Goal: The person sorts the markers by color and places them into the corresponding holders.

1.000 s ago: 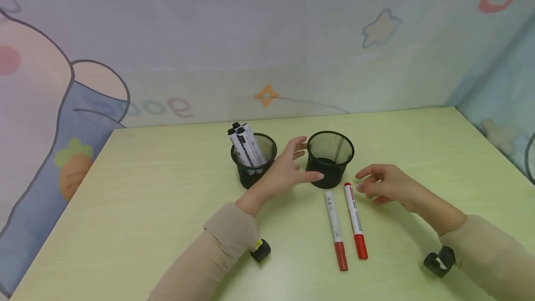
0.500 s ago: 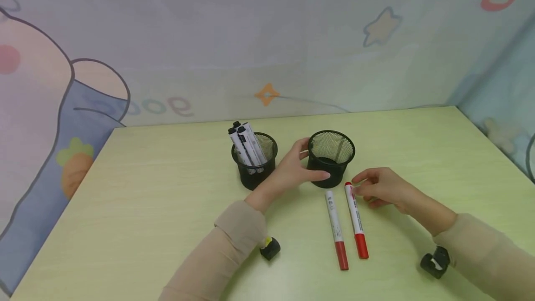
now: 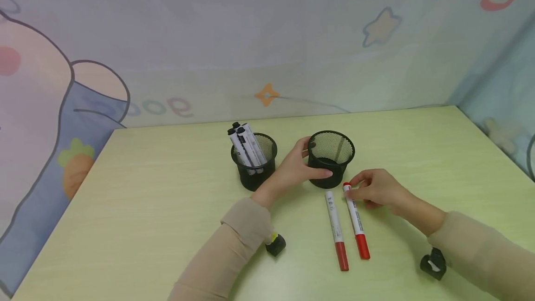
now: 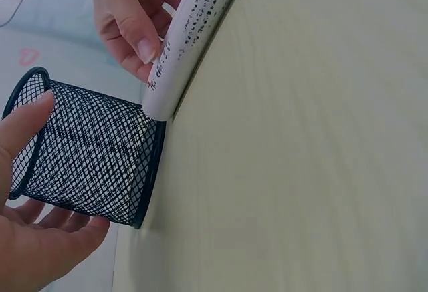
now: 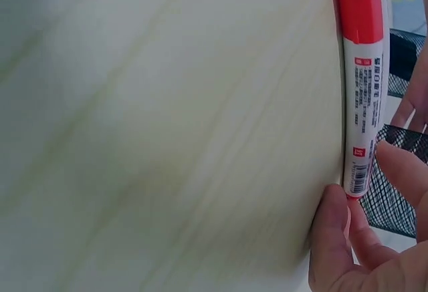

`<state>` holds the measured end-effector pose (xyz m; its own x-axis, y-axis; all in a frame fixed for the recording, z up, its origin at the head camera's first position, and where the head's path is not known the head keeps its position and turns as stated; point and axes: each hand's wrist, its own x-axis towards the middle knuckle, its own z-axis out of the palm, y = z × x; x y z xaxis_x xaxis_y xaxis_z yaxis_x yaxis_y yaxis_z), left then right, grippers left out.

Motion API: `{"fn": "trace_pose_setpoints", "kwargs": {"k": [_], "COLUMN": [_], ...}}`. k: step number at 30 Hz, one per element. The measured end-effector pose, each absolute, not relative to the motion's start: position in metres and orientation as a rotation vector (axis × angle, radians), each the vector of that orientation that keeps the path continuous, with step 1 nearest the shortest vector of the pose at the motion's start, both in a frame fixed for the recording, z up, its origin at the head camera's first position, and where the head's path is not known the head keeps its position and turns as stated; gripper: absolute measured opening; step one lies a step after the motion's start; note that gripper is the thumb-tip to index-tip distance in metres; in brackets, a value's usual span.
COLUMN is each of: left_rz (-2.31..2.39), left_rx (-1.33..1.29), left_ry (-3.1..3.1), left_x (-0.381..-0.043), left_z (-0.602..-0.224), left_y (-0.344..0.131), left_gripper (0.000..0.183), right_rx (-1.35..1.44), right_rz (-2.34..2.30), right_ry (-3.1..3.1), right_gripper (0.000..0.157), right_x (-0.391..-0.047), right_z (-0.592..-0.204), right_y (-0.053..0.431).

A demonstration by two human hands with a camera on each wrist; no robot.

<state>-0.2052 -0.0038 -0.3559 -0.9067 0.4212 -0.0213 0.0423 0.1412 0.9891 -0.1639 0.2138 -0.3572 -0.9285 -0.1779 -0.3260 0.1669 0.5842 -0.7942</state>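
Note:
My left hand (image 3: 290, 171) holds the black mesh pen cup (image 3: 339, 170) from its left side, thumb across the front and fingers behind. The left wrist view shows thumb and fingers on opposite sides of this mesh cup (image 4: 97, 148). Just to the right, my right hand (image 3: 379, 189) pinches the far end of a white marker with a red cap (image 3: 356, 222). In the right wrist view, thumb and fingers meet around the end of that marker (image 5: 364, 105), away from its cap. A second red-capped marker (image 3: 335, 219) lies on the table beside it.
Left of the held cup stands another mesh pen cup (image 3: 253, 179), with several black-ended white markers (image 3: 247, 145) leaning in it. The pale wooden table (image 3: 138, 208) meets a printed cloth backdrop (image 3: 200, 36) at the back.
My left hand has moved right and closed around the pen cup. My right hand has come left to the red-capped marker and pinched its end, which has shifted slightly.

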Motion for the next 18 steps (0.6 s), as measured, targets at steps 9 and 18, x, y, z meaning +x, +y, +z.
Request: {"fn": "trace_pose_setpoints", "kwargs": {"k": [9,18], "left_rz": [1.799,1.832], "left_rx": [0.502,0.483], "left_ry": [2.206,2.180], "left_x": [-0.210,-0.211], "left_z": [-0.360,-0.359], "left_y": [0.001,0.006], "left_gripper": [0.090,0.094], "right_rx": [-0.030,-0.032], "right_rz": [-1.192,-1.171], "right_ry": [2.541,2.562], "right_gripper": [0.037,0.034], "right_x": [-0.161,-0.162], "right_z": [-0.356,-0.358], "right_y": [0.204,0.201]}}
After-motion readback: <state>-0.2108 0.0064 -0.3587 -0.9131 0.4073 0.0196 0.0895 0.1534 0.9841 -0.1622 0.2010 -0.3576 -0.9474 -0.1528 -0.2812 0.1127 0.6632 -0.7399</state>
